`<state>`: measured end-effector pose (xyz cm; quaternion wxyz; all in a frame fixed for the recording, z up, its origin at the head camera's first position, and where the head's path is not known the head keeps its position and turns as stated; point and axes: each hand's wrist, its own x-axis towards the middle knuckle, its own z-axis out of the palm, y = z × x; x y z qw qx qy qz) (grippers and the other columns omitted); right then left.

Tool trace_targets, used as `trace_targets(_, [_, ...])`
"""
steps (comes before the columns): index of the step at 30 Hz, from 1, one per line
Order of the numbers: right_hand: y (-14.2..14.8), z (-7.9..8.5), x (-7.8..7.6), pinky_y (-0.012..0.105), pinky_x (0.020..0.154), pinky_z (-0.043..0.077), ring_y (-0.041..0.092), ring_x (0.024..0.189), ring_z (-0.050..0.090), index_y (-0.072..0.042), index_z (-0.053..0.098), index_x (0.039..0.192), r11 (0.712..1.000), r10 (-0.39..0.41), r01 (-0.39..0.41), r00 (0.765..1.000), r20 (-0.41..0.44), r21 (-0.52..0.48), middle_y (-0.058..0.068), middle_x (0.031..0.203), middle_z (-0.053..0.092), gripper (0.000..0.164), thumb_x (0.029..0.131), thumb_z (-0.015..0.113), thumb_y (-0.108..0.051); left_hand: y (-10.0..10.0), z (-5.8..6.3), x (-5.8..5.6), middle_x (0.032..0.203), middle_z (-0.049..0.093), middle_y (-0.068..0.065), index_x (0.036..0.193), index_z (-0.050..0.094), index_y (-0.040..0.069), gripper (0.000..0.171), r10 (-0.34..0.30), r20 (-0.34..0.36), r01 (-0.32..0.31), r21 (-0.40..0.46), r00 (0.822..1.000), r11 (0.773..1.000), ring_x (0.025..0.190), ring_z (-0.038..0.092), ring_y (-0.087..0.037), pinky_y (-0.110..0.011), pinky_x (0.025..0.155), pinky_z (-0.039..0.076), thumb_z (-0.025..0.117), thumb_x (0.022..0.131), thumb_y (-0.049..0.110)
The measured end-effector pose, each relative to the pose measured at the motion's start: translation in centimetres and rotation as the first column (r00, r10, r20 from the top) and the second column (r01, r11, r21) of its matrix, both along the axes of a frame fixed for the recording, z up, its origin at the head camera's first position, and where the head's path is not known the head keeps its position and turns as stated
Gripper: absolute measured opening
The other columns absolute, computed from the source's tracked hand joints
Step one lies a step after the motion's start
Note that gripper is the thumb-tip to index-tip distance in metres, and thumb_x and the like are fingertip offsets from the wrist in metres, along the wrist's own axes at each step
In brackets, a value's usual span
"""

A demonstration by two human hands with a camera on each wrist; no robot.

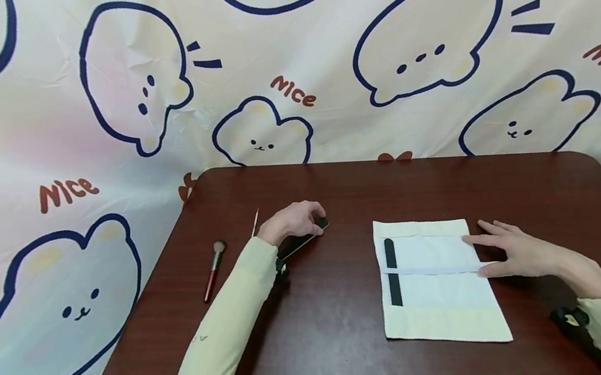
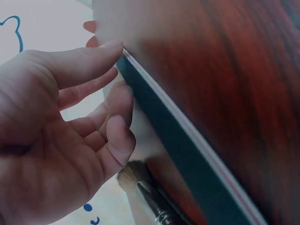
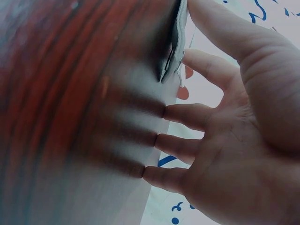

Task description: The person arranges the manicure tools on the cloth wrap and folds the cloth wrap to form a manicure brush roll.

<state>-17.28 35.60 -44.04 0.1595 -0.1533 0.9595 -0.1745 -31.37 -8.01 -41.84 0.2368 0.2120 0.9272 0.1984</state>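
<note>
Left grip (image 1: 295, 220) pinching a thin dark strip (image 2: 171, 140), 11 o'clock; right grip (image 1: 528, 249) splayed, probably steadying the cream-and-white rectangular cloth (image 1: 439, 287), 3 o'clock

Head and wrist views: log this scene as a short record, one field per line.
Surface: dark reddish-brown table
Left hand: fingers curled at the end of a thin dark-green strip with a pale edge
Right hand: thumb and index finger at the right edge of a cream flat piece; other fingertips on the table
Cream piece's face: white panel, black bars at left, pale band across
Left side: red-handled brush, thin stick
Backdrop: cartoon print reading "Nice"
</note>
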Motion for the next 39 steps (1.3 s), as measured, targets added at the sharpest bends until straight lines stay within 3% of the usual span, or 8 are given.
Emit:
trace_targets(10, [-0.2,0.1,0.1,0.080,0.093,0.028,0.059,0.136,0.017,-0.018,0.050,0.143,1.000,0.003,-0.003,1.000,-0.007,-0.003,0.035,0.154,0.024,0.078,0.079,0.074,-0.054,0.2,-0.2,-0.4,0.116,0.062,-0.008,0.123,0.059,0.019,0.032,-0.033,0.028,0.032,0.009,0.999,0.999,0.100,0.057,-0.024,-0.039,0.088,0.048,0.068,0.093,0.019])
trace_targets(19, [-0.2,0.1,0.1,0.080,0.093,0.028,0.059,0.136,0.017,-0.018,0.049,0.144,1.000,-0.002,0.002,1.000,-0.005,0.001,0.035,0.154,0.023,0.079,0.078,0.074,-0.055,0.3,0.6,-0.8,0.119,0.060,-0.009,0.120,0.057,0.018,0.029,0.049,0.095,-0.063,0.155,0.994,0.986,0.101,0.059,-0.025,-0.037,0.086,0.051,0.067,0.093,0.018])
trace_targets(23, [-0.2,0.1,0.0,0.081,0.092,0.027,0.059,0.136,0.016,-0.017,0.048,0.144,1.000,-0.003,0.003,1.000,-0.003,0.000,0.036,0.154,0.023,0.080,0.078,0.074,-0.055,0.5,0.9,-0.8,0.118,0.060,-0.010,0.122,0.055,0.017,0.033,0.068,0.112,-0.092,0.233,0.991,0.968,0.099,0.061,-0.026,-0.034,0.082,0.054,0.069,0.092,0.020])
trace_targets(27, [-0.1,0.0,-0.1,0.081,0.093,0.027,0.059,0.136,0.016,-0.017,0.048,0.144,1.000,-0.008,0.008,1.000,0.001,0.006,0.035,0.154,0.022,0.081,0.078,0.074,-0.055,1.1,1.2,-0.8,0.113,0.060,-0.010,0.123,0.055,0.016,0.033,0.102,0.113,-0.134,0.334,0.988,0.933,0.095,0.061,-0.028,-0.035,0.081,0.056,0.068,0.093,0.019])
trace_targets(31, [-0.1,-0.2,-0.4,0.081,0.093,0.028,0.059,0.136,0.016,-0.018,0.048,0.144,1.000,-0.002,0.002,1.000,-0.001,0.007,0.035,0.154,0.022,0.080,0.078,0.073,-0.055,1.7,1.0,-0.8,0.105,0.060,-0.010,0.120,0.055,0.016,0.027,0.165,0.101,-0.193,0.446,0.981,0.874,0.087,0.062,-0.025,-0.037,0.077,0.057,0.065,0.095,0.016])
trace_targets(33, [-0.1,-0.2,-0.4,0.081,0.093,0.027,0.059,0.136,0.016,-0.018,0.048,0.144,1.000,0.000,0.000,1.000,-0.001,0.005,0.035,0.154,0.023,0.080,0.078,0.074,-0.055,2.2,1.0,-0.8,0.102,0.061,-0.011,0.119,0.055,0.015,0.025,0.207,0.115,-0.237,0.517,0.971,0.823,0.083,0.063,-0.024,-0.037,0.075,0.058,0.064,0.096,0.014])
trace_targets(35, [-0.1,-0.1,-0.3,0.081,0.093,0.027,0.059,0.136,0.016,-0.017,0.048,0.144,1.000,-0.003,0.003,1.000,0.000,0.005,0.035,0.154,0.023,0.081,0.078,0.074,-0.056,2.8,1.2,-0.7,0.100,0.061,-0.012,0.120,0.055,0.012,0.026,0.253,0.147,-0.290,0.588,0.956,0.755,0.079,0.065,-0.023,-0.038,0.075,0.059,0.063,0.096,0.013])
trace_targets(39, [-0.1,0.0,-0.2,0.081,0.094,0.027,0.060,0.136,0.016,-0.016,0.049,0.144,1.000,-0.008,0.008,1.000,0.001,0.005,0.036,0.154,0.022,0.081,0.078,0.074,-0.056,4.4,2.0,-0.4,0.100,0.059,-0.013,0.122,0.052,0.009,0.027,0.308,0.265,-0.402,0.697,0.914,0.593,0.073,0.064,-0.021,-0.048,0.082,0.058,0.061,0.097,0.011])
